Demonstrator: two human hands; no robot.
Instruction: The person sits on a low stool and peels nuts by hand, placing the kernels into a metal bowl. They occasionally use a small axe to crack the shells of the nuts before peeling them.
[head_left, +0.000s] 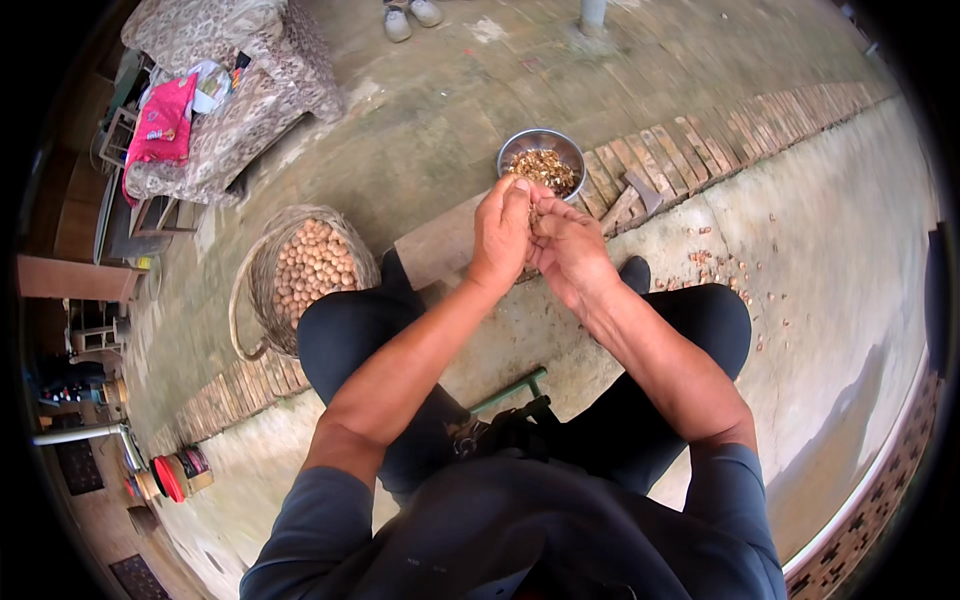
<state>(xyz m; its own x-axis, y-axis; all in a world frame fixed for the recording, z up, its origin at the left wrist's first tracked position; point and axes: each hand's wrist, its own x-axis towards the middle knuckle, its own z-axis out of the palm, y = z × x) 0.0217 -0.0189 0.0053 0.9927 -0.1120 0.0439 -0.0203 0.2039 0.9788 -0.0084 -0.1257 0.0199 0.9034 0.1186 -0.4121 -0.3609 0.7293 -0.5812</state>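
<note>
My left hand (501, 229) and my right hand (568, 238) meet in front of me, just on the near side of a steel bowl (541, 135) of walnut pieces (544, 169). Between the fingers of both hands is a small brownish piece, perhaps of walnut; its shape is mostly hidden. Under and beside the left hand lies a flat board (435, 241). A wicker basket (364, 251) full of whole walnuts (315, 262) stands left of my knee. Right of the hands, a hammer or hatchet (637, 196) with a wooden handle rests on the brick edging.
Scattered shell bits (709, 266) lie on the concrete to the right. A row of bricks (675, 154) crosses the floor. At the upper left stands a cloth-covered sofa (255, 112) with a pink cloth (166, 120). A person's shoes (411, 19) show at the top, near a post (592, 16).
</note>
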